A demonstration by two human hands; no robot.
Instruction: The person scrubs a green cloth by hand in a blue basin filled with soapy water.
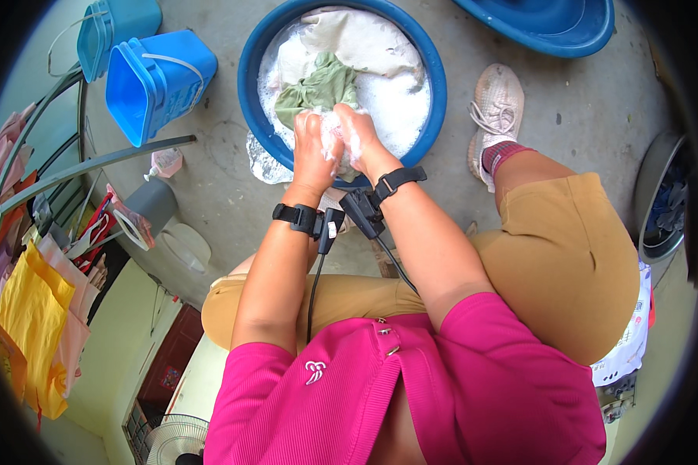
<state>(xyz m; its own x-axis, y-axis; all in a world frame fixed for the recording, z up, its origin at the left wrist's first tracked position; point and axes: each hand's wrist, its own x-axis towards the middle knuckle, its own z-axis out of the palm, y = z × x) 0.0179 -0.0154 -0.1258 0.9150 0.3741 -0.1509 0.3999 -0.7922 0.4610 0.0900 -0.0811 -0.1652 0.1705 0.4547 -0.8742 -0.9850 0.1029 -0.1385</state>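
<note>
Both hands are closed together on a soapy, foam-covered piece of cloth (335, 133) at the six o'clock edge of the round blue plastic basin (250, 85). The left hand (314, 147) and right hand (358, 138) touch each other. A green wet garment (318, 89) lies just behind them. Bare concrete floor (217, 167) stays free at nine o'clock, before the blue square bucket (159, 81).

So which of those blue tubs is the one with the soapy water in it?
The round blue basin right under both hands, full of white suds and wet cloths. The other blue basin, at the top right edge, shows no suds or laundry.
</note>
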